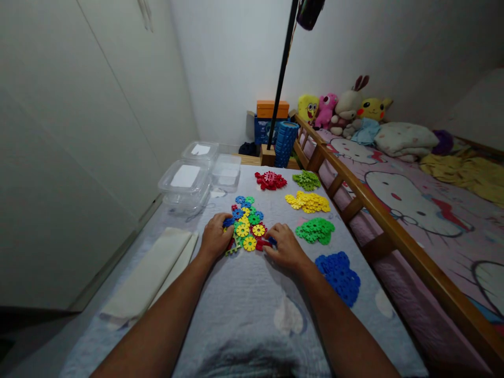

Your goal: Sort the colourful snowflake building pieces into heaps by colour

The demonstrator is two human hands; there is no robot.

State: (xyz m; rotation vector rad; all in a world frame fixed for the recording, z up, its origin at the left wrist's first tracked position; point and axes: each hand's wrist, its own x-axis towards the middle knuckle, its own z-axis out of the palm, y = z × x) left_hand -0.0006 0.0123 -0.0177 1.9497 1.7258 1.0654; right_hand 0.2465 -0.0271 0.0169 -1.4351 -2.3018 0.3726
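Left hand (214,237) and right hand (285,247) lay half-curled against the mixed snowflake discs (247,223), grip unclear; lifting single discs seemed wisest.

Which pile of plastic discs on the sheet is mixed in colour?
The multicoloured pile of plastic discs between the left hand and right hand; the red, lime, yellow, green and blue piles are single-coloured.
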